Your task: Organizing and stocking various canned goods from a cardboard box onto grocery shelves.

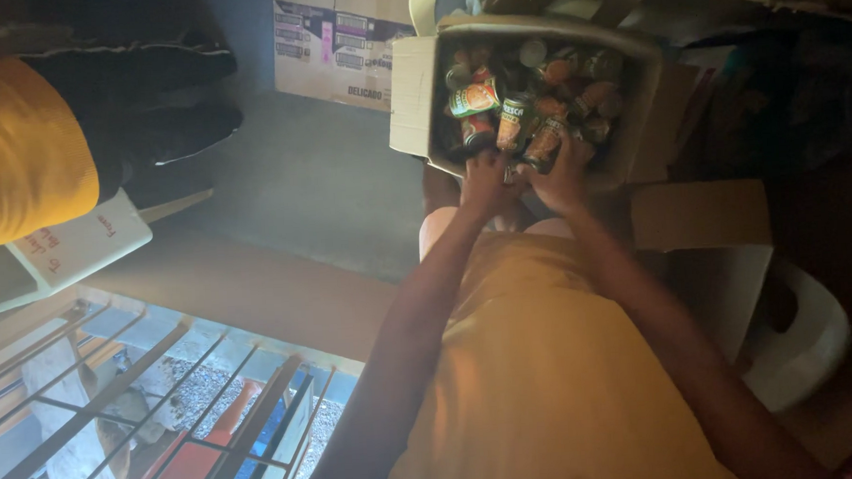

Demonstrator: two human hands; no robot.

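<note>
An open cardboard box (411,94) stands in front of me, packed with several food cans (512,118) that have green, red and orange labels. Both my arms reach up from my yellow shirt to the box's near edge. My left hand (486,176) rests at the rim just below a red-labelled can (477,130); the dim light hides whether it grips anything. My right hand (561,179) has its fingers curled around a brown-labelled can (544,142) at the near side of the box.
Another person in a yellow top and black sleeve (70,122) is at the upper left with a white board (81,243). A printed carton (333,40) stands behind. A metal railing (133,401) runs lower left. A white plastic chair (801,346) is at right.
</note>
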